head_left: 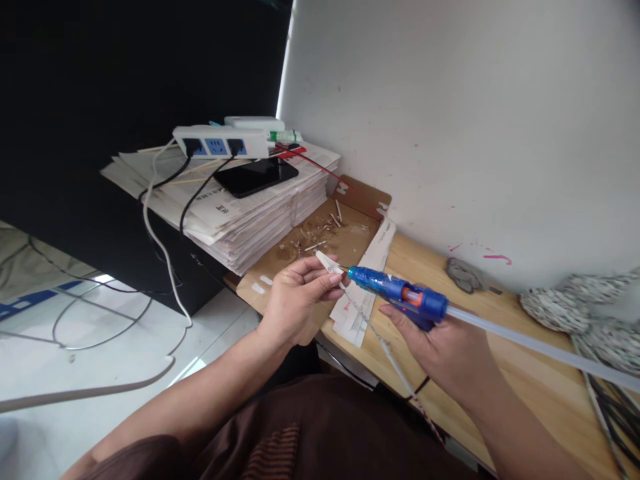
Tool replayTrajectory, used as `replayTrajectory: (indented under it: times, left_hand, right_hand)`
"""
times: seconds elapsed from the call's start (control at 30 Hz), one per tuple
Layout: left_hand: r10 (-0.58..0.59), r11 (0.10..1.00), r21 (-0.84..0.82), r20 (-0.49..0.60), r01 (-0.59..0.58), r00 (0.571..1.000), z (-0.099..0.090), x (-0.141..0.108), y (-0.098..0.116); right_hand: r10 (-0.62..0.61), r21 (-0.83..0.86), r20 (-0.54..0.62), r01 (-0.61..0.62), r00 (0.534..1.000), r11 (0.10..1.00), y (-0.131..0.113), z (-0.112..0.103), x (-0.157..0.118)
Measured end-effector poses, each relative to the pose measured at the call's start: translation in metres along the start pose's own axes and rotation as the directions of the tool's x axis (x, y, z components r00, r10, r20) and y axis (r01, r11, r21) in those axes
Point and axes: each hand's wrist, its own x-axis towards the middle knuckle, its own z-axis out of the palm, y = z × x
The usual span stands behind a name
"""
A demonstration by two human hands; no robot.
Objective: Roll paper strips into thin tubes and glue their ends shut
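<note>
Over the near edge of the desk (425,263), in the head view, the left hand (290,303) pinches a pointed piece of paper (327,263) between thumb and fingers. From beneath that thumb a thin strand (393,363) slants down toward the lap; whether paper and strand are already joined is hidden by the grip. The right hand (450,353) is wrapped around the glue gun (373,281), its nozzle at the paper, touching or just beside it; I cannot tell whether the trigger is pressed. A long glue stick (540,347) juts from the gun's back, so plenty seems left to feed.

The work looks midway: the strand is formed, while the paper's tip stands free, apparently not yet stuck down. Scraps (315,247) on the cardboard (360,243) and grey bundles (555,310) at the right suggest pieces already made. Beside the cardboard, a tall stack of newspapers (270,230) remains. How many pieces are left cannot be told.
</note>
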Motion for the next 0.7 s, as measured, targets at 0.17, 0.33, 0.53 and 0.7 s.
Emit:
replayTrajectory:
  times: [0.17, 0.33, 0.53, 0.7]
  left_hand:
    - [0.010, 1.000, -0.004, 0.011, -0.010, 1.000, -0.0029, 0.0009, -0.0015]
    - [0.006, 1.000, -0.008, 0.009, -0.006, 1.000, -0.0031, 0.0008, -0.0015]
    - [-0.011, 1.000, -0.018, 0.018, 0.011, 1.000, -0.0028, 0.0000, -0.0016]
    - [-0.011, 1.000, -0.018, 0.047, 0.012, 0.999, -0.0050, 0.0001, -0.0028]
  right_hand:
    - [0.014, -0.025, -0.032, -0.015, 0.999, 1.000, -0.0002, -0.0023, -0.0007]
    - [0.023, 0.028, -0.020, -0.022, 1.000, 0.999, -0.0051, -0.0041, 0.0002]
    - [-0.017, 0.029, 0.017, 0.017, 1.000, 0.999, -0.0031, 0.0003, 0.0002]
    - [-0.024, 0.061, 0.050, 0.021, 0.998, 0.998, -0.0033, 0.0018, 0.0020]
